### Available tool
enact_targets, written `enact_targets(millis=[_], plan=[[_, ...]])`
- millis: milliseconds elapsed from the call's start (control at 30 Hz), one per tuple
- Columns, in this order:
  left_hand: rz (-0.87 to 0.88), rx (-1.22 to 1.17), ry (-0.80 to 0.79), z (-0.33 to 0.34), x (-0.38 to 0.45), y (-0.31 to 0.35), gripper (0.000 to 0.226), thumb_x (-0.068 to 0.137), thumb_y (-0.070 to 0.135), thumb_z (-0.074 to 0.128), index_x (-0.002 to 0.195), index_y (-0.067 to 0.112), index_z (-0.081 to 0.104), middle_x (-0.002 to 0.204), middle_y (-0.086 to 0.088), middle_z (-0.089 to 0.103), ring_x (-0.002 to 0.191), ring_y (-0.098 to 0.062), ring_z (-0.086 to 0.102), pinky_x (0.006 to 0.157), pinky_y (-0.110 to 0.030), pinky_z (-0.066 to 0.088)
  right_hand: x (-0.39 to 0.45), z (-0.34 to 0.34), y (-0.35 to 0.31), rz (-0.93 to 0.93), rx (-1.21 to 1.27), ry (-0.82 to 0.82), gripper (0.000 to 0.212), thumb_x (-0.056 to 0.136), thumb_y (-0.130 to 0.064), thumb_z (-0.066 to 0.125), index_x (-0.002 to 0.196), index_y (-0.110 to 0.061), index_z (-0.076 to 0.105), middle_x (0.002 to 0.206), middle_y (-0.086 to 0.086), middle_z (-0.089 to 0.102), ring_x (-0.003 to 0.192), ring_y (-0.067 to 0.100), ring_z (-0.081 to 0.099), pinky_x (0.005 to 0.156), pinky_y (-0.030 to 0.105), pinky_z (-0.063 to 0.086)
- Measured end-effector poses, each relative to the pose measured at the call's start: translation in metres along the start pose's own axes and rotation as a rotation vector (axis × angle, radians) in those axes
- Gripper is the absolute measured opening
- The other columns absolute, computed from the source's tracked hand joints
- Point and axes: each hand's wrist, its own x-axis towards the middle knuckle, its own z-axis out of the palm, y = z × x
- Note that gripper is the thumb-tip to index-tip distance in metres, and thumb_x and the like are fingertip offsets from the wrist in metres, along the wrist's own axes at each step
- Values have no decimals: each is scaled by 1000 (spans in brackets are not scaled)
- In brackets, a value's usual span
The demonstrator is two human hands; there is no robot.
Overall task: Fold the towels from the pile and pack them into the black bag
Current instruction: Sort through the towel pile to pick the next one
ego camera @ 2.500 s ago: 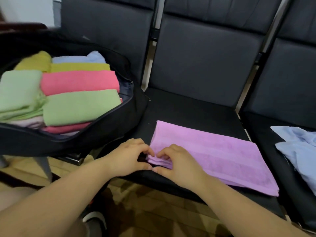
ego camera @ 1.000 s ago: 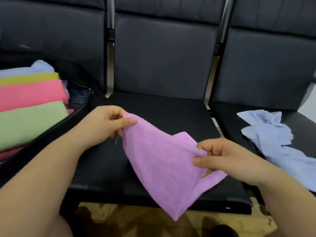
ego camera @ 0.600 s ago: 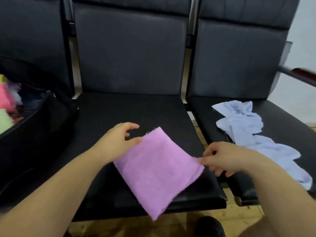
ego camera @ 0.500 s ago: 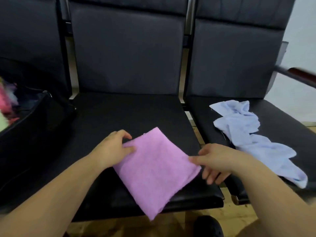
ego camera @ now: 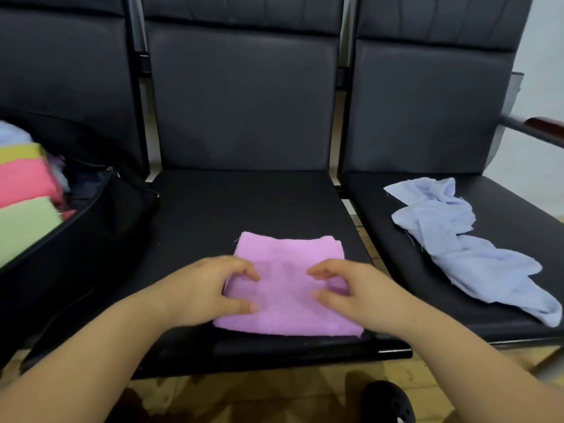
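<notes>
A purple towel (ego camera: 287,254), folded into a small square, lies flat near the front edge of the middle black seat (ego camera: 244,203). My left hand (ego camera: 207,288) rests on its left side and my right hand (ego camera: 360,291) on its right side, fingers loosely curved over the cloth, pinching nothing. The open black bag (ego camera: 100,227) stands on the left seat with folded towels inside, among them a pink towel (ego camera: 24,181) and a green towel (ego camera: 24,224). A crumpled light blue towel (ego camera: 457,239) lies on the right seat.
Three black padded chairs stand in a row with tall backrests. A wooden armrest (ego camera: 543,126) sticks out at the far right. Below the seat edge are a wooden floor and a dark shoe (ego camera: 387,401).
The purple towel went from a long strip, lifted and folded in half, to a small square set down on the seat. Both hands let go of its corners and now rest on top.
</notes>
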Motion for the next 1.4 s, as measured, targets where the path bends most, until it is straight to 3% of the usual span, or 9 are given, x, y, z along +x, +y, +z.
enact_targets(millis=[167,267,367,433,567,633,733,1133,1400], plan=[[21,82,-171,18,-8,-20,72,83,49,66,142,50,25,145,35,5,137,10,7,115,-17,9,-10,11,1,27,-128,-99,54,85,-53,61,135,-39,45,141,-20,41,129,5,40,103,19,32],[-2,36,12,23,-14,-24,53,87,50,58,136,49,38,144,32,28,135,6,29,110,-13,22,-16,13,3,13,-171,-113,71,80,-58,63,142,-39,33,146,-18,34,132,11,35,109,24,29],[-45,37,132,21,-20,-16,8,91,51,50,97,48,53,97,24,62,94,1,58,79,-12,41,-19,15,5,-5,-245,-94,81,79,-59,65,146,-38,24,147,-16,33,136,13,31,115,27,20],[-60,28,156,14,-21,-10,17,95,47,46,81,37,50,79,12,60,76,-5,56,68,-17,41,-18,16,7,-5,-278,-73,84,78,-59,66,146,-38,23,143,-14,40,136,16,33,112,29,27],[-130,-78,194,6,-18,-15,36,93,53,41,85,22,58,82,5,64,78,-11,60,78,-30,49,-9,11,10,19,-230,0,60,78,-51,71,129,-37,43,119,-10,60,104,11,57,83,21,44],[-167,-182,207,4,-13,-17,39,94,53,39,92,22,61,88,5,66,82,-12,63,84,-35,51,-2,6,11,42,-106,58,29,80,-49,69,100,-36,52,93,-10,63,83,7,58,70,22,45],[-206,-254,247,2,-2,-15,37,96,50,37,90,23,61,84,6,64,77,-11,61,81,-34,52,10,-1,11,73,73,119,23,85,-45,65,78,-27,51,73,-7,56,68,8,52,62,24,41],[-512,-20,176,0,48,-24,57,86,71,38,108,21,51,99,5,58,87,-13,58,76,-30,47,73,1,23,241,162,323,28,84,-40,67,99,-19,57,95,-7,59,87,12,59,72,25,45],[-541,-98,115,0,65,-20,51,87,63,49,86,12,52,83,0,54,68,-12,50,53,-22,34,92,1,25,342,77,131,30,89,-50,54,105,-24,60,104,-6,64,88,8,57,72,26,46]])
